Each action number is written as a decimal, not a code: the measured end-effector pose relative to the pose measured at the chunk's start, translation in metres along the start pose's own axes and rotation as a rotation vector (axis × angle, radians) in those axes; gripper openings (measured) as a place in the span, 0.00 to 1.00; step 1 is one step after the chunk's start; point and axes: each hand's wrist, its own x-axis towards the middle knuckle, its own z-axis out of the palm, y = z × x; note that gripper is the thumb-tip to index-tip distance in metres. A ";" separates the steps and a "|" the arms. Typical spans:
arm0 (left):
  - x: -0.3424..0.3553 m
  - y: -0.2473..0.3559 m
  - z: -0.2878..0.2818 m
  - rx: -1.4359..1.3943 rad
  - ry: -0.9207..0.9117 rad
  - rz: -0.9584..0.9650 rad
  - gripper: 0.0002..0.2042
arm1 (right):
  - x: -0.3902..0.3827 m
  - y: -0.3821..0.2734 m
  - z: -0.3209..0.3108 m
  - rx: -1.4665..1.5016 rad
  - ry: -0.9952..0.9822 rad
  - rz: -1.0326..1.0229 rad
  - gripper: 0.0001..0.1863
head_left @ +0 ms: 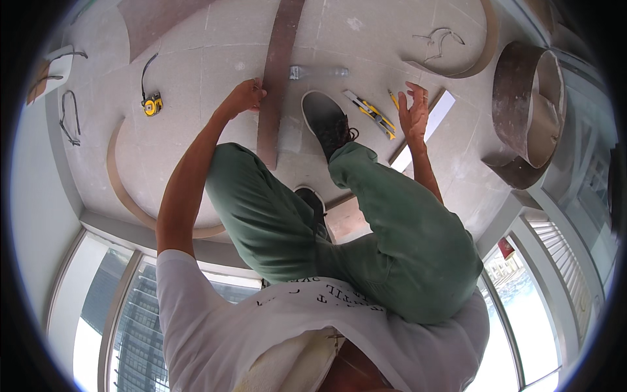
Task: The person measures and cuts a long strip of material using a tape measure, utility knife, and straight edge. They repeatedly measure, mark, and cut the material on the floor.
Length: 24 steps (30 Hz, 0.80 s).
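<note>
A long brown strip (277, 72) of flat sheet material lies on the tiled floor ahead of me. My left hand (247, 97) is closed at its left edge, thumb and fingertips meeting the rim of the strip. To the right, my right hand (413, 112) is open with fingers spread and holds nothing. It is over the floor beside a white flat bar (439, 116). A yellow pencil (393, 99) lies just left of that hand. Between my shoe and the pencil are a yellow-and-grey utility knife (375, 117) and another slim tool next to it.
A clear plastic bottle (319, 72) lies beyond my shoe (324, 121). At left are a yellow tape measure (152, 104) and a curved strip (117, 171). A rolled brown sheet (522, 108) stands at right, near glass panels. Bent wires (442, 39) and another curled strip (480, 55) lie far right.
</note>
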 end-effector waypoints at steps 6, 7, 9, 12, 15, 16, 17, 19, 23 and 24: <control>-0.008 0.002 0.000 0.063 -0.058 -0.042 0.13 | -0.034 0.024 0.005 -0.263 -0.092 0.105 0.25; -0.007 0.003 -0.002 0.074 -0.055 -0.035 0.13 | -0.035 0.029 0.006 -0.284 -0.087 0.095 0.26; -0.008 0.001 -0.005 0.090 -0.061 -0.044 0.14 | -0.036 0.023 0.004 -0.318 -0.097 0.105 0.25; -0.012 -0.005 -0.008 0.034 -0.082 -0.023 0.15 | -0.027 0.003 0.017 -0.260 -0.111 -0.015 0.24; -0.011 -0.028 -0.020 0.033 -0.096 0.242 0.19 | -0.017 -0.007 0.034 -0.165 -0.121 -0.121 0.23; -0.017 -0.012 -0.022 0.052 -0.093 0.164 0.20 | -0.017 -0.005 0.040 -0.126 -0.117 -0.102 0.23; -0.028 0.018 -0.019 0.062 -0.098 0.091 0.22 | -0.015 -0.016 0.041 -0.113 -0.143 -0.081 0.23; -0.046 0.043 -0.021 0.080 -0.132 0.042 0.26 | -0.012 -0.032 0.052 -0.071 -0.174 -0.163 0.23; -0.054 0.023 -0.038 0.007 -0.111 0.122 0.27 | -0.011 -0.064 0.063 0.031 -0.270 -0.276 0.22; -0.053 0.015 -0.049 -0.001 -0.088 0.175 0.27 | -0.012 -0.071 0.065 0.067 -0.304 -0.283 0.22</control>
